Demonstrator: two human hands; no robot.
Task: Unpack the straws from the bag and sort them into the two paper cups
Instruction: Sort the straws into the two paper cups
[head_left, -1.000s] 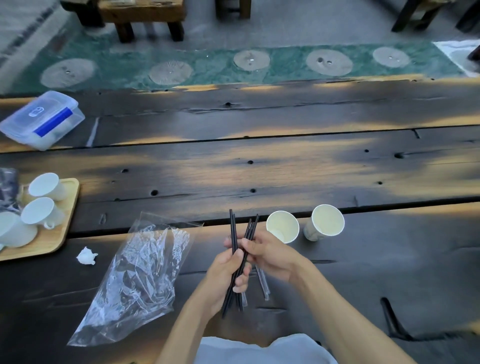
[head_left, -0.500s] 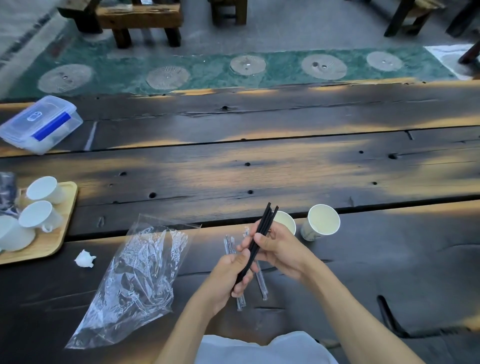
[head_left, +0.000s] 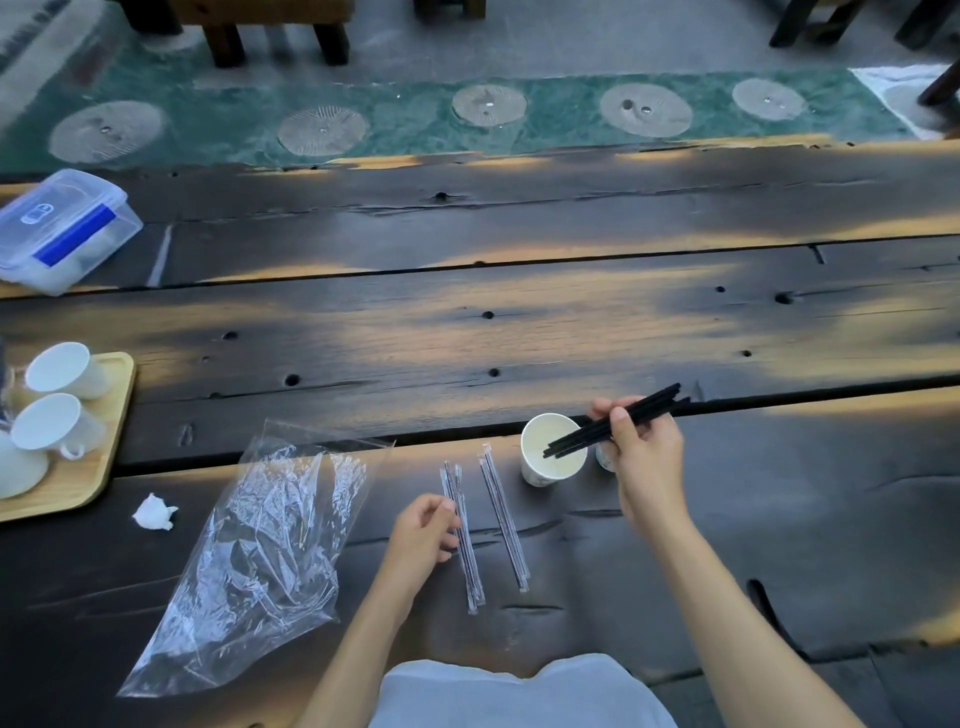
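My right hand (head_left: 643, 453) holds a bundle of black straws (head_left: 613, 422), tilted, with their lower ends inside the left paper cup (head_left: 540, 467). The second paper cup (head_left: 604, 457) stands just right of it, mostly hidden behind my right hand. Two small bunches of wrapped clear straws lie on the table: one (head_left: 464, 545) beside my left hand (head_left: 423, 530), whose fingertips touch it, the other (head_left: 505, 525) a little to the right. The crumpled clear plastic bag (head_left: 260, 561) lies flat at the left.
A wooden tray (head_left: 98, 467) with white mugs (head_left: 57, 423) sits at the left edge. A clear lidded box (head_left: 62, 228) stands at the far left. A crumpled white scrap (head_left: 154, 513) lies near the tray. The dark plank table (head_left: 519, 322) stretches ahead.
My right hand carried the black straws rightward and dipped their ends into the left cup. My left hand let go of them and dropped to the wrapped straws on the table.
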